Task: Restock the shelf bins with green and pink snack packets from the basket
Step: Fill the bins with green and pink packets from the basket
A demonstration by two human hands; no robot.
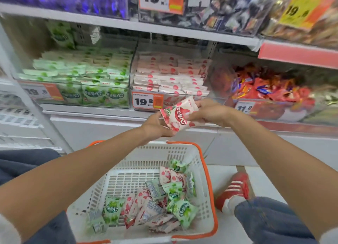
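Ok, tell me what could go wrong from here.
The pink bin looks heaped near its front wall, so the pink packet pinched by the left hand and right hand may slide out. The green bin stands directly beside it, and the basket mixes both colours, inviting misplacement.

Bright even light, blurred warped edges

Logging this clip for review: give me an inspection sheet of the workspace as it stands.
Surface: white shelf carrying clear bins.
Job's things: pink packet held before the pink bin; green bin to its left; both well filled; basket below holds loose packets, green and pink.
Clutter: red snacks in the neighbouring bin.
Grippers: left hand and right hand both pinch the pink packet.
Cables: nothing seen.
Surroundings: price tag, red shoe on the floor.
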